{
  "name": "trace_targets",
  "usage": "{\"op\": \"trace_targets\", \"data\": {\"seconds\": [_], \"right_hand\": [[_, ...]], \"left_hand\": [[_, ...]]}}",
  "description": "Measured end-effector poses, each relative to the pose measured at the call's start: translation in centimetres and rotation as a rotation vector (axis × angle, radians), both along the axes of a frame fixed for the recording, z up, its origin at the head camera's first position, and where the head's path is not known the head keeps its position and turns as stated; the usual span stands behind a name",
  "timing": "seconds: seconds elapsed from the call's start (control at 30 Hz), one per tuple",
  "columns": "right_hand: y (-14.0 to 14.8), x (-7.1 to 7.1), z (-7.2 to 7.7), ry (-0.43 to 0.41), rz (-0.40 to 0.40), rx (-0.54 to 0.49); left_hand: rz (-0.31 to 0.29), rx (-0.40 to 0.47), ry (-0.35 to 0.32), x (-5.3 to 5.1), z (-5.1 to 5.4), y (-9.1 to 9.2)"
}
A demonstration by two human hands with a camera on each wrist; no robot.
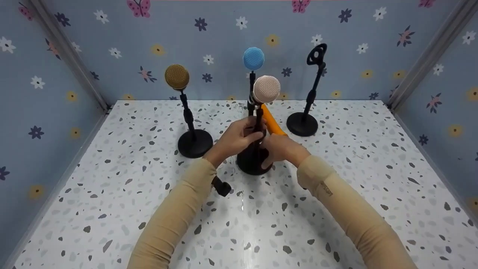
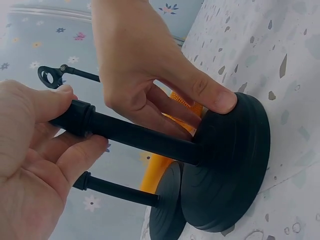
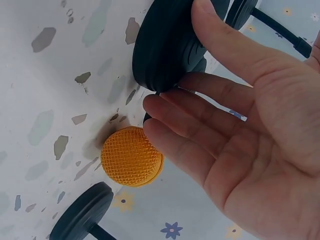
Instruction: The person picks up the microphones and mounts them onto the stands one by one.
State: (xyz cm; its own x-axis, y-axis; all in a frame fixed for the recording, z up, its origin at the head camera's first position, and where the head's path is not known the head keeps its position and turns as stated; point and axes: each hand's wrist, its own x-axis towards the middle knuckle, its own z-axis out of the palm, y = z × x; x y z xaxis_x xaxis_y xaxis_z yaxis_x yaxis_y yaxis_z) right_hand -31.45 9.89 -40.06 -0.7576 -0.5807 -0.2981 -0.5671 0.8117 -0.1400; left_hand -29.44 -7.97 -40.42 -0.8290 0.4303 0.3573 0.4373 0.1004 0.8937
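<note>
A pale pink microphone stands upright on a black microphone stand in the middle of the table. My left hand grips the collar of that stand's pole, thumb on one side and fingers on the other. Low down, my right hand holds the round base, its thumb on the upper edge and its fingers at the far side. Close behind is a blue microphone on another stand. An orange microphone lies beyond my right hand, its mesh head visible in the right wrist view.
A gold microphone on a stand rises at the left. At the back right is a stand with a bare clip. A black piece pokes out beneath the left forearm. Flowered panels enclose the speckled table.
</note>
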Motion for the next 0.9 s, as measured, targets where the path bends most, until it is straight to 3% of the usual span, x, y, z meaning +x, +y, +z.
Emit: {"op": "trace_targets", "data": {"seconds": [0.13, 0.3, 0.53, 0.63, 0.77, 0.9], "right_hand": [[0.04, -0.01, -0.27, 0.000, 0.013, -0.011], [-0.16, -0.06, -0.44, -0.007, 0.018, -0.007], [-0.17, 0.06, -0.32, -0.004, 0.003, 0.005], [-0.08, 0.11, -0.33, -0.014, 0.008, 0.003], [0.03, 0.14, -0.29, -0.007, 0.024, 0.010], [0.09, 0.07, -0.24, 0.015, 0.029, 0.025]], "left_hand": [[0.038, 0.010, 0.007, -0.05, -0.38, -0.05], [0.076, 0.025, 0.063, -0.16, -0.57, -0.05], [0.221, -0.063, 0.191, 0.05, -0.38, 0.26], [0.191, -0.071, 0.156, 0.29, -0.48, 0.35], [0.119, -0.014, 0.061, 0.61, -0.58, 0.57], [0.150, 0.028, 0.043, 0.78, -0.38, 0.91]]}}
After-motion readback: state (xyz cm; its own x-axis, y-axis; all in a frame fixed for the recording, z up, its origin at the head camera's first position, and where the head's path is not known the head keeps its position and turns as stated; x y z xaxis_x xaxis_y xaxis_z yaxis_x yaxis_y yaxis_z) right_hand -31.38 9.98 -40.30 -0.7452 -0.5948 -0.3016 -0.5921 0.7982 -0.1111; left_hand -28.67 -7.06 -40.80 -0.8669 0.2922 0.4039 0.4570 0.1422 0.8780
